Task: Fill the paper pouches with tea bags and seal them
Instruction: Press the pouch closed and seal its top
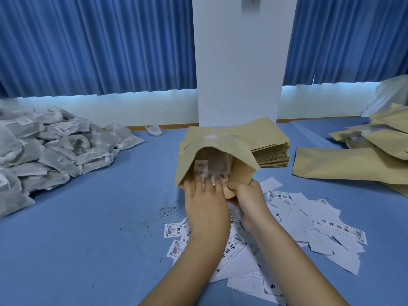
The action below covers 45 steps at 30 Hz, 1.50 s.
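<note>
"Where does the camera sit?"

"On the person's head, over the near edge of the blue table (88, 250). It looks forward and down."

"How near is it?"

"Close. Both forearms run up from the bottom edge, and the left hand (205, 208) and right hand (249, 202) meet at the pouch (220, 149) near the middle."

"How wide?"

"Wide-angle. It takes in the heap of tea bags (50, 155) at far left and the pile of brown packets (353, 164) at far right."

"And which way does it face?"

"Straight at the white pillar (238, 62) beyond the table, with blue curtains (99, 45) on either side. The table's far edge is roughly level."
</note>
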Tool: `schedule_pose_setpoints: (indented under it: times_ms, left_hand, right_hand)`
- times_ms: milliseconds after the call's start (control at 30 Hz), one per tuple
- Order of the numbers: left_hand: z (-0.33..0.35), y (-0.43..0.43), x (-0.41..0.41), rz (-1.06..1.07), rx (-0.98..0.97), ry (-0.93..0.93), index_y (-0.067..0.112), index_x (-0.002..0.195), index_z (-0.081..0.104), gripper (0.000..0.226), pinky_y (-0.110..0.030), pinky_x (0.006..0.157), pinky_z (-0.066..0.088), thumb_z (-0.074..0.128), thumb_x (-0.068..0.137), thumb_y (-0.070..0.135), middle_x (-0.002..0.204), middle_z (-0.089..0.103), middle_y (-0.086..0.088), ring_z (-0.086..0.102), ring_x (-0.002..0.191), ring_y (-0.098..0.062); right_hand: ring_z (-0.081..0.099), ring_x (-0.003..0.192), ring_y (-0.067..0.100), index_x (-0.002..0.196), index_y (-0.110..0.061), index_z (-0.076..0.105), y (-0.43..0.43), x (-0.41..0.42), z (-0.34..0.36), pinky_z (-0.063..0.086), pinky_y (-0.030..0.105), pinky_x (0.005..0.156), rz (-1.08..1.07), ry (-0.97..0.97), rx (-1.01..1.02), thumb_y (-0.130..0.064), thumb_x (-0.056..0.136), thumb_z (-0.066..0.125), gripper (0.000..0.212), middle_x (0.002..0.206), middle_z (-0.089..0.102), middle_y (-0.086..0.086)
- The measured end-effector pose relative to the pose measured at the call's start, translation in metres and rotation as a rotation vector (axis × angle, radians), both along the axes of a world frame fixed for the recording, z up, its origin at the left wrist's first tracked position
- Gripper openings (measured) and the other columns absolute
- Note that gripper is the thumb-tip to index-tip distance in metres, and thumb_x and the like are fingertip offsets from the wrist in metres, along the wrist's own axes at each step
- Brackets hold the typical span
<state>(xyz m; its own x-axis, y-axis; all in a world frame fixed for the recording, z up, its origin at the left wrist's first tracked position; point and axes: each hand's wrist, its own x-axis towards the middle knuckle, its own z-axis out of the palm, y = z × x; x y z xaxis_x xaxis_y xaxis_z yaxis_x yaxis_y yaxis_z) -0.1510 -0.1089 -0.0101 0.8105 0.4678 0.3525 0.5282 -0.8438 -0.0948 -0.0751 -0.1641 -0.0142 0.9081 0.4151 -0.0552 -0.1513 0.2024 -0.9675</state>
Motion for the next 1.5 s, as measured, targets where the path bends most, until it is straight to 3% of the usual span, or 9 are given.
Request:
schedule_pose_setpoints:
  times_ms: [67,200,433,600,867,1067,1233,1333,1500]
  left_hand:
    - [0.000,-0.003,0.001,0.091,0.016,0.022,0.012,0.131,0.040,0.041,-0.044,0.110,0.012,0.034,0.091,0.015,0.129,0.051,-0.009,0.032,0.128,-0.030]
    - [0.001,0.008,0.007,0.095,-0.048,0.016,0.008,0.121,0.042,0.036,-0.033,0.093,0.031,0.041,0.087,0.017,0.115,0.055,-0.008,0.048,0.109,-0.025]
    - [-0.002,0.054,0.008,-0.148,-0.230,-0.026,0.025,0.135,0.041,0.058,-0.032,0.099,0.038,0.055,0.079,0.032,0.140,0.040,-0.004,0.036,0.130,-0.025]
    - [0.015,0.029,-0.002,-0.087,0.009,-0.204,0.015,0.104,0.057,0.033,-0.027,0.059,0.032,0.069,0.073,0.010,0.096,0.063,-0.004,0.061,0.085,-0.022]
    - [0.013,0.001,-0.002,-0.322,0.131,-0.553,0.013,0.065,0.067,0.004,-0.027,0.058,0.041,0.063,0.067,0.011,0.063,0.062,-0.001,0.059,0.061,-0.021]
    - [0.013,0.007,0.008,-0.011,0.126,-0.321,0.016,0.097,0.069,0.026,-0.029,0.061,0.042,0.070,0.072,0.025,0.092,0.063,-0.003,0.060,0.076,-0.021]
    - [0.022,0.018,0.035,0.010,-0.152,-0.203,0.018,0.130,0.043,0.035,-0.031,0.064,0.037,0.047,0.096,0.014,0.120,0.045,-0.010,0.056,0.093,-0.026]
    - [0.032,0.017,0.037,-0.045,-0.164,-0.267,0.015,0.125,0.050,0.035,-0.032,0.060,0.037,0.051,0.091,0.005,0.111,0.050,-0.011,0.057,0.083,-0.029]
    - [0.050,0.002,0.016,0.046,0.052,-0.348,0.016,0.079,0.069,0.026,-0.018,0.040,0.022,0.079,0.056,0.007,0.058,0.060,-0.001,0.059,0.045,-0.018]
  right_hand:
    - [0.066,0.063,0.016,0.078,-0.010,0.062,0.000,0.000,0.000,0.054,0.024,0.054,-0.009,0.024,0.017,0.010,0.080,0.051,0.022,0.063,0.067,0.003]
    - [0.065,0.096,0.038,0.090,-0.003,0.066,0.002,-0.003,0.002,0.056,0.050,0.082,0.031,0.007,-0.008,0.010,0.077,0.047,0.026,0.092,0.070,0.020]
    - [0.067,0.071,0.020,0.077,-0.010,0.066,0.004,-0.003,-0.001,0.054,0.026,0.051,0.108,0.008,-0.019,0.014,0.080,0.051,0.028,0.071,0.071,0.004]
    - [0.067,0.077,0.026,0.103,0.005,0.056,0.005,0.004,-0.004,0.056,0.025,0.053,0.068,0.179,0.094,0.013,0.088,0.044,0.020,0.097,0.065,0.020]
    - [0.045,0.031,0.005,0.069,-0.009,0.044,-0.001,0.011,-0.004,0.032,0.013,0.033,0.032,0.224,0.028,0.010,0.086,0.044,0.025,0.035,0.045,-0.005]
    - [0.047,0.043,0.011,0.069,-0.011,0.053,0.006,0.004,-0.006,0.037,0.019,0.039,0.057,0.084,-0.099,0.008,0.077,0.041,0.024,0.051,0.053,0.000]
    - [0.057,0.054,0.019,0.079,-0.003,0.060,0.010,0.004,-0.008,0.052,0.031,0.051,0.053,0.072,-0.121,0.007,0.078,0.041,0.021,0.068,0.061,0.013]
    - [0.055,0.074,0.026,0.099,0.003,0.059,0.010,0.005,-0.010,0.054,0.050,0.080,0.040,0.085,-0.172,0.007,0.077,0.040,0.029,0.088,0.063,0.019]
    - [0.054,0.062,0.020,0.087,-0.003,0.053,0.005,0.007,-0.006,0.049,0.023,0.046,0.004,0.165,0.010,0.014,0.083,0.033,0.027,0.072,0.056,0.008]
